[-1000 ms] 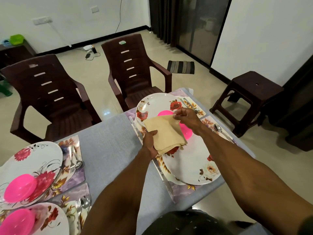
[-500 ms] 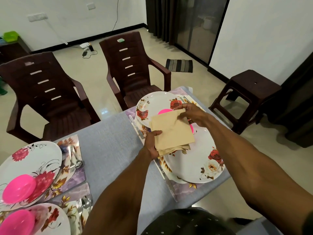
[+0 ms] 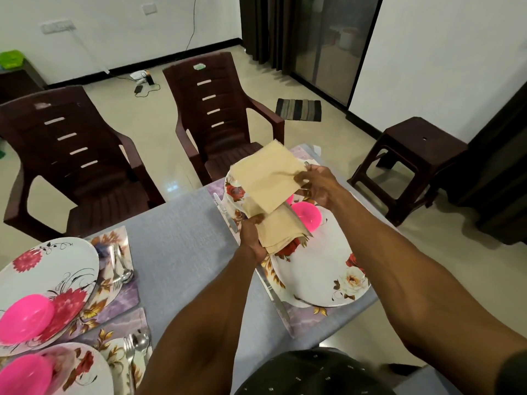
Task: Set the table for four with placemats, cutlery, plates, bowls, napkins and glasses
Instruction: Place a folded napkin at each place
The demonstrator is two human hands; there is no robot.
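Napkins were in both hands above the right side of the table (image 3: 182,246). The right hand (image 3: 319,185) pinched one beige napkin (image 3: 268,178) by its edge and held it up in the air, flat and tilted, over the far plate (image 3: 232,192). The left hand (image 3: 252,236) had its fingers curled round the stack of folded napkins (image 3: 281,228), just under the lifted one. The stack hung over the near plate (image 3: 322,272), a big white one with red and cream roses. A pink bowl (image 3: 308,215) sat on that plate, partly hidden by the stack. Both plates lay on purple placemats (image 3: 302,312) with gold leaves. One knife (image 3: 275,297) lay beside the near plate and another knife (image 3: 225,212) beside the far plate. On the left side of the table were two more flower plates (image 3: 48,269), each with a pink bowl (image 3: 25,317) on it. A fork and spoon (image 3: 121,270) lay on the placemat next to them. Two dark brown chairs (image 3: 71,155) stood across the table, and a brown stool (image 3: 416,158) stood off to the right.
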